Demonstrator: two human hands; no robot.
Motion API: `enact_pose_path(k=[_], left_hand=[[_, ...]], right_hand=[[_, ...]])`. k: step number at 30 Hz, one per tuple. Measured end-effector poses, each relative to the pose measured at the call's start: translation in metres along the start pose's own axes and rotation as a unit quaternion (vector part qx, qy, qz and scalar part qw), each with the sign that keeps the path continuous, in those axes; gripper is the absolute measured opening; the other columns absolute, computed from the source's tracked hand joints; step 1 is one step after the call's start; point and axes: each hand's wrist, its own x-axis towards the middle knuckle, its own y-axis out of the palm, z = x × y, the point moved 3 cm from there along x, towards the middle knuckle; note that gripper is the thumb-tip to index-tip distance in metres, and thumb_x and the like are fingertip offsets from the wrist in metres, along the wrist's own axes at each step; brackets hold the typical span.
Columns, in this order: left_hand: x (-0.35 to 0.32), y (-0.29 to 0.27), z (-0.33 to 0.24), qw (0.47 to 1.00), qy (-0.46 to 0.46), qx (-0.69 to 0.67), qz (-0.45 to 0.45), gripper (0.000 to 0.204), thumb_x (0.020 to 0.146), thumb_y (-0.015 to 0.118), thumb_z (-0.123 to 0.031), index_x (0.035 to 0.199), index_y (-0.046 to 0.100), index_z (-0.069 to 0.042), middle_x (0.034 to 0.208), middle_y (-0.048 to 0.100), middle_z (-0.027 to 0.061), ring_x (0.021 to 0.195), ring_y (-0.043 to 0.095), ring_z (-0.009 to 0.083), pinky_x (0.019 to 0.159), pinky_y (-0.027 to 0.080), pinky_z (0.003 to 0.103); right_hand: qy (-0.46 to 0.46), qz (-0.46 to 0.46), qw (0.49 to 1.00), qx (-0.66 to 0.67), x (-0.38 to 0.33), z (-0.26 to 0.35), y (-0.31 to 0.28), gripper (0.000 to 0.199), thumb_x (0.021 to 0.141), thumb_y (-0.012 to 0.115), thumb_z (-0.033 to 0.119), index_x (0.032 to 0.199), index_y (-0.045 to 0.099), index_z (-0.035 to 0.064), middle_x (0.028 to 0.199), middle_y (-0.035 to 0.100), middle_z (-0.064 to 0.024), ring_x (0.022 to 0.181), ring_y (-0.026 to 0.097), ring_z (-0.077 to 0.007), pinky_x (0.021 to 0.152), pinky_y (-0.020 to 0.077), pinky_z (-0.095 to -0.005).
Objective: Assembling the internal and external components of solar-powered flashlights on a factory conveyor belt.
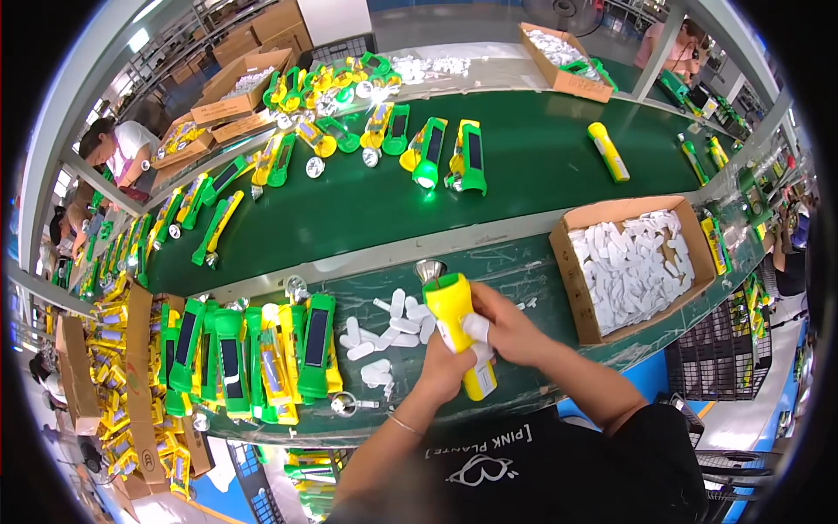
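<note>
Both hands are closed around a yellow flashlight body (449, 304) with a green rim at its wide end, held tilted above the near bench. My left hand (443, 374) wraps the narrower handle from below. My right hand (511, 330) presses against its side, with white coverings on some fingers. A shiny reflector (430, 270) sits at the wide end, seemingly hanging out of it. Loose white oval plastic pieces (403, 326) lie on the bench to the left of the flashlight. Further left stands a row of green and yellow flashlight halves (230, 358).
An open cardboard box (566, 288) of white pieces stands at the right. Beyond the bench runs a green conveyor belt (524, 166) carrying flashlight parts and a yellow flashlight body (607, 152). A box of yellow parts (140, 375) is at far left. Another person (122, 148) works at upper left.
</note>
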Motion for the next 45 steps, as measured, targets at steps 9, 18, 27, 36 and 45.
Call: enact_pose_path(k=[9,18,27,36,45], left_hand=[[0.104,-0.012,-0.028,0.984,0.052,0.171,-0.002,0.039,0.076,0.06,-0.008,0.11,0.041,-0.002,0.1,0.051,0.0067,0.09,0.05,0.015,0.08,0.041,0.028],[0.149,-0.033,0.004,0.959,0.032,0.281,-0.02,0.025,0.074,0.051,0.004,0.097,0.049,-0.003,0.09,0.055,0.0051,0.083,0.052,0.0118,0.075,0.042,0.024],[0.166,-0.041,0.007,0.976,0.004,0.201,-0.086,0.024,0.075,0.046,0.004,0.099,0.049,0.0,0.092,0.055,0.0069,0.083,0.054,0.0135,0.073,0.046,0.028],[0.124,-0.036,0.013,0.997,0.015,0.056,-0.047,0.024,0.082,0.05,-0.008,0.105,0.049,0.0,0.093,0.055,0.006,0.089,0.054,0.0172,0.081,0.045,0.031],[0.084,-0.012,0.013,0.945,-0.013,-0.315,0.09,0.061,0.084,0.033,-0.057,0.113,0.043,-0.004,0.101,0.054,0.011,0.093,0.054,0.0227,0.081,0.045,0.039]], right_hand=[[-0.09,-0.118,0.983,-0.103,0.127,0.112,-0.173,0.034,0.085,0.052,0.017,0.113,0.045,-0.0015,0.098,0.055,-0.0047,0.088,0.052,-0.0138,0.079,0.0428,-0.0287],[0.172,-0.222,0.942,-0.184,0.166,-0.03,-0.41,0.03,0.076,0.058,0.02,0.099,0.054,0.0005,0.083,0.056,-0.0088,0.073,0.055,-0.0211,0.064,0.0468,-0.0378],[-0.354,0.124,0.507,-0.776,0.229,0.034,-0.206,0.03,0.078,0.043,0.006,0.108,0.047,0.0071,0.112,0.048,-0.0094,0.112,0.043,-0.0235,0.1,0.0272,-0.0413],[-0.047,0.19,0.646,-0.738,0.185,0.055,-0.156,0.053,0.054,0.069,0.011,0.099,0.044,0.0003,0.098,0.047,-0.0142,0.098,0.048,-0.0315,0.081,0.0408,-0.0408],[0.172,0.264,0.766,-0.561,0.116,0.07,-0.041,0.043,0.07,0.061,0.034,0.089,0.053,-0.0045,0.077,0.06,-0.0178,0.071,0.061,-0.0296,0.063,0.0464,-0.0367]])
